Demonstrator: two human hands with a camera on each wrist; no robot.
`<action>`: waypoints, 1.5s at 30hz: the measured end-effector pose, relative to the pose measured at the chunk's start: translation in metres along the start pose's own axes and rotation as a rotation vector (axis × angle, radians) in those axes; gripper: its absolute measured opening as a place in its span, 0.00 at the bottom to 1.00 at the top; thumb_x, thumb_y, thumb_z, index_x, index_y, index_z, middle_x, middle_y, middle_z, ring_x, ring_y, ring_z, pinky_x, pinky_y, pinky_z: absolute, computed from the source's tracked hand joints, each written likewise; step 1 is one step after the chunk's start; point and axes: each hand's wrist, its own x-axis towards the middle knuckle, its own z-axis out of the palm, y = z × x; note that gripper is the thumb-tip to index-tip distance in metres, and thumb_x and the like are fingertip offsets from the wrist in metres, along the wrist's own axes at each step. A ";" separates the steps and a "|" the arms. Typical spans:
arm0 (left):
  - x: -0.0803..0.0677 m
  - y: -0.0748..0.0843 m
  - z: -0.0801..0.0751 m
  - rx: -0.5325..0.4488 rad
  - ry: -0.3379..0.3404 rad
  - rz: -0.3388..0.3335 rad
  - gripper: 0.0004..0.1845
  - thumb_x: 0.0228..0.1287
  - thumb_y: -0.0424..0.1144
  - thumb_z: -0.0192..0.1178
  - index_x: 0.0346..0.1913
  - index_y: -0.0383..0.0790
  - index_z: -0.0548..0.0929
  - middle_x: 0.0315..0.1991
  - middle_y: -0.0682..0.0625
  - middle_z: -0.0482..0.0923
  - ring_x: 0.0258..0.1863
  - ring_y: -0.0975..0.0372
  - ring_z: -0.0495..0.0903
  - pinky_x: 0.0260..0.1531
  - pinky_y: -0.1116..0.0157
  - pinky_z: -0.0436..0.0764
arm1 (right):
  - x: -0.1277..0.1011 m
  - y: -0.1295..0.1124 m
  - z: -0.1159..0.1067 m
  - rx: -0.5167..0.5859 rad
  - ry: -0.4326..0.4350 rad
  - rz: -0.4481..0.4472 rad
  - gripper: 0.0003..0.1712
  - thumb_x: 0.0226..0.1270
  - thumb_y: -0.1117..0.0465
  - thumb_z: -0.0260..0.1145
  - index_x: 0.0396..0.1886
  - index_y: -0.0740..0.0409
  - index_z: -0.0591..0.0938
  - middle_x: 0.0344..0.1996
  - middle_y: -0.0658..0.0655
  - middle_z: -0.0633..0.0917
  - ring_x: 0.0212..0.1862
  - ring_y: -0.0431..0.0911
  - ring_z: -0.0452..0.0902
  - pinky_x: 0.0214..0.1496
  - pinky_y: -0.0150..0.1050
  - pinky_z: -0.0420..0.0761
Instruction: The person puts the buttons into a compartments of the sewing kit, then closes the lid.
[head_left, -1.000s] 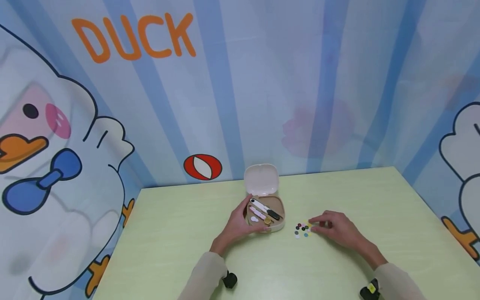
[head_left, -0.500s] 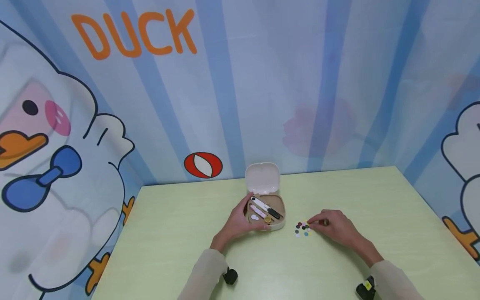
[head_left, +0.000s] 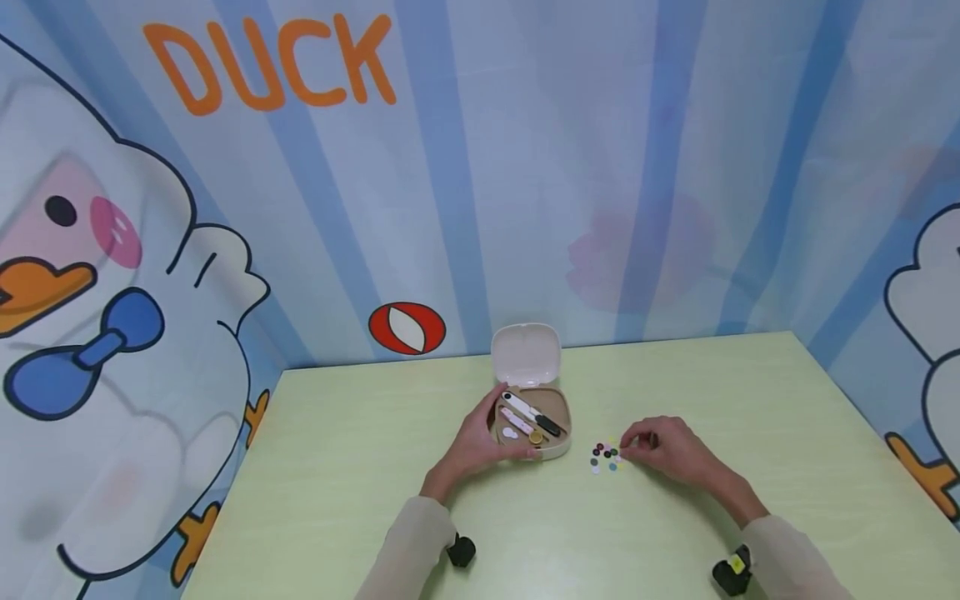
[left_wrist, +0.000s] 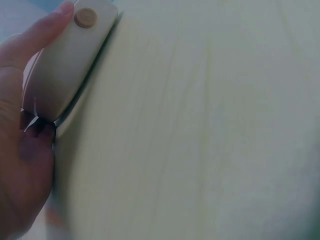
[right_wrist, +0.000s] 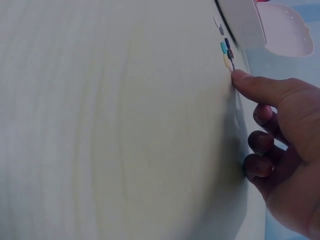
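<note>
My left hand (head_left: 480, 440) grips a small beige box (head_left: 557, 452) by its left and near sides, thumb along the front. Its pale lid (head_left: 527, 357) stands up at the back. Inside lie a white-and-black slim tool (head_left: 525, 408), a pinkish slim tool (head_left: 516, 423), a gold round piece (head_left: 536, 437) and a small white piece (head_left: 510, 433). Right of the box, several small coloured buttons (head_left: 597, 452) lie in a cluster. My right hand (head_left: 667, 450) pinches with thumb and index finger at the cluster's right edge, on a button mostly hidden by the fingertips. Its other fingers curl inward.
The pale green table (head_left: 360, 433) meets a blue striped curtain (head_left: 525, 167) with duck pictures close behind the box. A black wrist camera (head_left: 461, 551) hangs under the left sleeve, another black camera (head_left: 731, 577) under the right.
My right thumb and index finger have come together at the buttons from slightly apart. The left hand keeps its grip on the box, and the view has tilted slightly.
</note>
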 end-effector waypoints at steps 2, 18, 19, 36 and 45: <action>0.001 0.000 0.000 -0.001 -0.002 0.004 0.64 0.47 0.55 0.84 0.84 0.50 0.55 0.81 0.49 0.57 0.79 0.54 0.58 0.75 0.49 0.63 | 0.000 0.000 -0.002 0.014 -0.011 0.000 0.05 0.64 0.65 0.76 0.35 0.51 0.90 0.24 0.41 0.80 0.28 0.36 0.71 0.30 0.33 0.73; 0.001 -0.001 0.000 0.012 -0.002 0.005 0.64 0.48 0.55 0.83 0.84 0.50 0.54 0.81 0.49 0.57 0.78 0.55 0.58 0.75 0.49 0.63 | 0.031 -0.013 -0.007 0.099 -0.017 0.030 0.02 0.66 0.61 0.77 0.35 0.50 0.90 0.22 0.45 0.77 0.26 0.39 0.69 0.28 0.33 0.70; 0.001 -0.001 0.000 0.011 -0.003 0.005 0.64 0.48 0.56 0.83 0.84 0.50 0.54 0.81 0.49 0.57 0.78 0.55 0.58 0.75 0.49 0.63 | 0.034 -0.014 -0.007 0.102 -0.017 0.027 0.02 0.66 0.61 0.77 0.35 0.51 0.90 0.22 0.45 0.77 0.26 0.39 0.69 0.28 0.33 0.70; 0.000 -0.001 0.001 0.013 0.000 0.001 0.64 0.47 0.58 0.83 0.84 0.54 0.54 0.80 0.50 0.59 0.77 0.55 0.61 0.73 0.47 0.65 | 0.077 -0.035 0.016 0.209 -0.066 0.062 0.03 0.68 0.60 0.75 0.39 0.52 0.91 0.23 0.48 0.79 0.27 0.44 0.70 0.29 0.34 0.71; -0.001 0.000 0.001 0.006 0.009 0.012 0.64 0.47 0.57 0.83 0.84 0.52 0.54 0.80 0.49 0.60 0.77 0.54 0.61 0.74 0.46 0.64 | 0.083 -0.043 0.021 0.172 -0.060 0.081 0.03 0.69 0.61 0.74 0.39 0.55 0.91 0.25 0.50 0.79 0.30 0.45 0.71 0.29 0.35 0.71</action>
